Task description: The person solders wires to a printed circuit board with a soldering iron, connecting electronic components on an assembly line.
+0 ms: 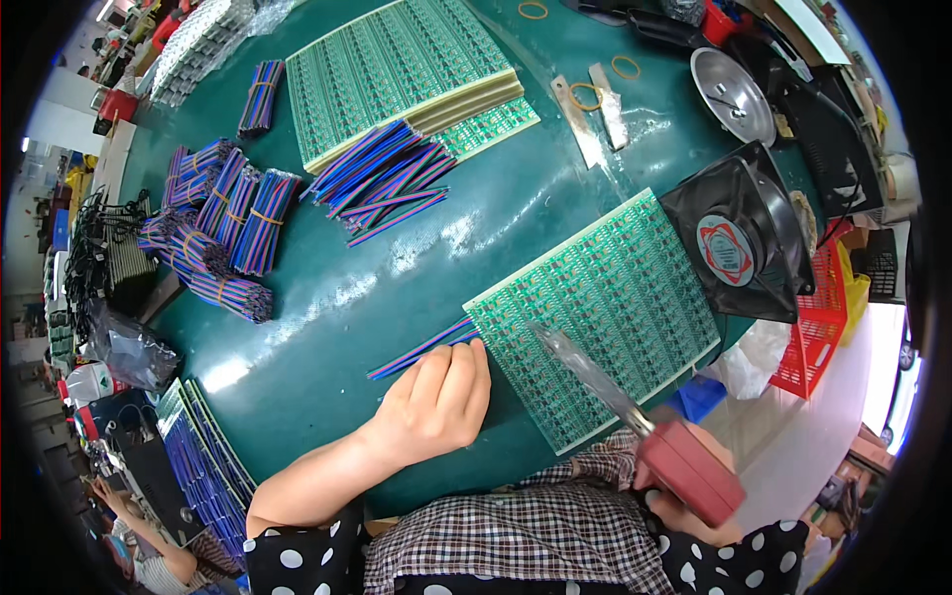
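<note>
A green circuit board panel [605, 317], packed with rows of small identical circuits, lies tilted on the table in front of me. At its left edge my left hand [436, 397] is closed in a pinch on a few thin wires [412, 362] in blue, pink and black; their far ends touch the board's edge. My right hand [694, 496] grips the red handle of a soldering gun [689, 471]. Its long metal barrel reaches up and left, with the tip over the board's upper left part. The right fingers are partly hidden behind the handle.
Loose wires [382, 178] lie against a stack of panels [397, 74] at the back. Banded wire bundles [238, 213] are heaped at the left. A black fan [744, 238] stands against the board's right side, near a metal dish [732, 94]. Wired panels [203, 456] rest at lower left.
</note>
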`<control>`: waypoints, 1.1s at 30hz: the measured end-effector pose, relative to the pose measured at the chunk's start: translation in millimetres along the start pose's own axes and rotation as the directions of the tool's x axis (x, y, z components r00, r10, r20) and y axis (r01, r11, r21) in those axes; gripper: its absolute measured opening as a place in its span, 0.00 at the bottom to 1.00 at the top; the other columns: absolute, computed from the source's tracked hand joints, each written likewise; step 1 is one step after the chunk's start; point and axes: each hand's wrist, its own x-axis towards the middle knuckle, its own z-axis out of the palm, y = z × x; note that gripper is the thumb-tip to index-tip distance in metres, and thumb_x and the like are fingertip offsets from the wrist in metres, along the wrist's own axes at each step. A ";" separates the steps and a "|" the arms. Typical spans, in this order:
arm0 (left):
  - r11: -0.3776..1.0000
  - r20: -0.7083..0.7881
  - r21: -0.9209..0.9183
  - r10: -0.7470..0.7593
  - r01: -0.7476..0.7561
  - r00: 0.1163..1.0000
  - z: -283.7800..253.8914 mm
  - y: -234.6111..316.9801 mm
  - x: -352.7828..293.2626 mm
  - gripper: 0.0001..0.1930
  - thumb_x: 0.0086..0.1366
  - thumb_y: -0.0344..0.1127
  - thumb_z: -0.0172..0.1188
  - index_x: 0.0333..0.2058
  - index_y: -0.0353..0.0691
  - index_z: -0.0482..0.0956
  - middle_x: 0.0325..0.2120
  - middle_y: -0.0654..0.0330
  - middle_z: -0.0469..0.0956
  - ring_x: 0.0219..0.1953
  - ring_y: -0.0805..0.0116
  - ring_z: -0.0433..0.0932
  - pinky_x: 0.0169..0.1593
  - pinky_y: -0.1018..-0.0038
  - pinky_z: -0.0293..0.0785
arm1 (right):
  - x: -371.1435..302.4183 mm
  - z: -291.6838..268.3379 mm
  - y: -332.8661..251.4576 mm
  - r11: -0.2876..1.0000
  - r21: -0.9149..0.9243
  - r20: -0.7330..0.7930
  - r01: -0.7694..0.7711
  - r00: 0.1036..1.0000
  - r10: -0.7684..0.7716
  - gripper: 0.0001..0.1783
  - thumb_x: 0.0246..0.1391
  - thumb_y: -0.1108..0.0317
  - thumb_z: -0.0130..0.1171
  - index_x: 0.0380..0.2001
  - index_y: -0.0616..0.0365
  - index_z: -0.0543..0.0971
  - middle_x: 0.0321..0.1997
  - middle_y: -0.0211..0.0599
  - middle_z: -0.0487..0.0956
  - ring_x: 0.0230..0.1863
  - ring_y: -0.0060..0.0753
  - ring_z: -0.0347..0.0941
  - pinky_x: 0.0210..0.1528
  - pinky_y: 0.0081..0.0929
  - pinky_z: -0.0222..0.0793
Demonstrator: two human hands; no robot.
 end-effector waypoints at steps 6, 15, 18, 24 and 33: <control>0.999 -0.002 0.025 0.026 -0.026 1.000 1.1 2.7 -0.2 0.12 0.49 0.28 0.59 0.33 0.29 0.80 0.29 0.57 0.76 0.31 0.69 0.76 0.32 0.81 0.74 | -24.9 21.5 0.8 0.908 0.419 -0.263 -0.026 0.953 0.149 0.38 0.41 0.62 0.73 0.54 0.68 0.68 0.32 0.39 0.79 0.31 0.33 0.78 0.35 0.28 0.73; 0.870 0.100 -0.252 -0.413 0.424 0.905 9.0 -68.3 56.1 0.11 0.54 0.23 0.58 0.37 0.36 0.78 0.33 0.55 0.74 0.37 0.55 0.74 0.40 0.64 0.72 | -37.1 37.8 18.3 0.673 0.730 -0.196 -0.119 0.907 0.374 0.46 0.45 0.64 0.72 0.62 0.67 0.57 0.40 0.44 0.79 0.32 0.27 0.76 0.34 0.22 0.73; 0.837 0.132 -0.186 -0.498 0.515 0.857 34.1 -96.8 58.0 0.06 0.55 0.25 0.59 0.33 0.37 0.78 0.31 0.55 0.72 0.38 0.55 0.72 0.42 0.63 0.71 | -34.8 42.5 24.8 0.654 0.753 -0.214 -0.073 0.912 0.349 0.50 0.44 0.61 0.74 0.63 0.65 0.55 0.43 0.48 0.78 0.31 0.28 0.76 0.32 0.21 0.73; 0.811 0.198 -0.247 -0.494 0.531 0.847 36.6 -97.9 63.6 0.05 0.54 0.27 0.61 0.30 0.36 0.75 0.30 0.55 0.71 0.39 0.55 0.72 0.43 0.63 0.70 | -39.3 45.0 33.2 0.621 0.783 -0.240 -0.030 0.907 0.347 0.53 0.44 0.59 0.74 0.65 0.63 0.53 0.47 0.52 0.77 0.29 0.30 0.76 0.28 0.21 0.73; 0.791 0.131 -0.253 -0.542 0.557 0.830 39.6 -91.1 63.4 0.04 0.56 0.27 0.61 0.30 0.36 0.75 0.30 0.56 0.73 0.37 0.58 0.73 0.40 0.66 0.70 | -40.0 44.5 38.6 0.643 0.766 -0.244 -0.024 0.914 0.324 0.52 0.44 0.58 0.74 0.65 0.64 0.54 0.47 0.53 0.77 0.28 0.29 0.76 0.25 0.19 0.71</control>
